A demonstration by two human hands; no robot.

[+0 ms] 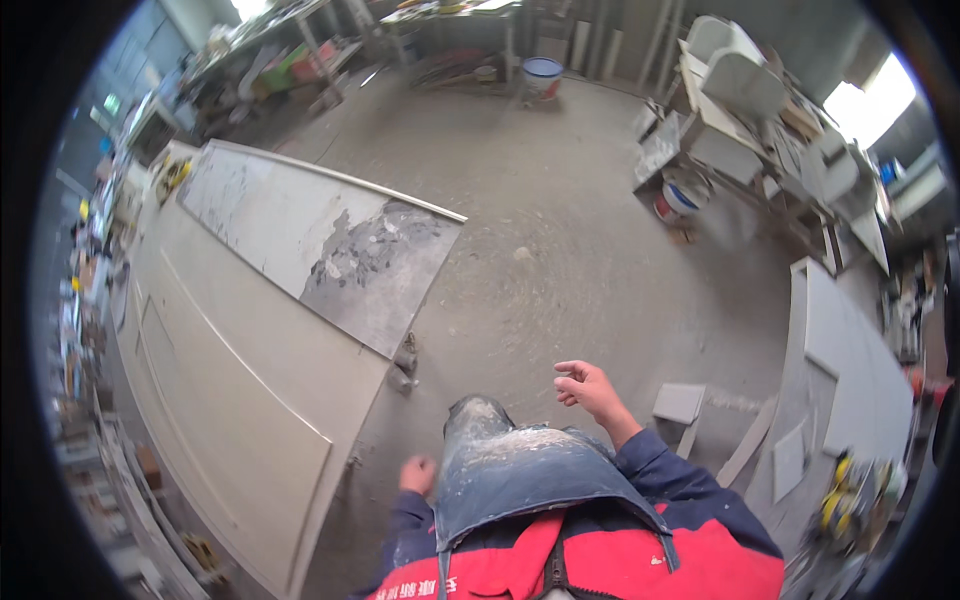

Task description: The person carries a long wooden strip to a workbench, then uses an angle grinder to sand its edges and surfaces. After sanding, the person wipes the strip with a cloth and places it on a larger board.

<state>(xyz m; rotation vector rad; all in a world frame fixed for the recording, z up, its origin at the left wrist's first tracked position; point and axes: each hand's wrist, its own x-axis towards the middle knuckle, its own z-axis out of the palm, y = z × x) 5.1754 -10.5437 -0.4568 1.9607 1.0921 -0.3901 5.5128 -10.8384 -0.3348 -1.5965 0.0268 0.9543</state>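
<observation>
Both hands empty: right hand point(590, 388) fingers loosely curled, door panel point(230, 390) beside fisted left hand point(417, 474).

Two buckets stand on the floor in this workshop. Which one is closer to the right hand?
The bucket at right, beside the cluttered workbench, with a red-and-blue side. The other bucket stands farther off by the back wall. The right hand is empty.

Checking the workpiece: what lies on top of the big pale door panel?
A grey, paint-flaked board lies across the door panel, covering its upper end; what is beneath cannot be seen.
</observation>
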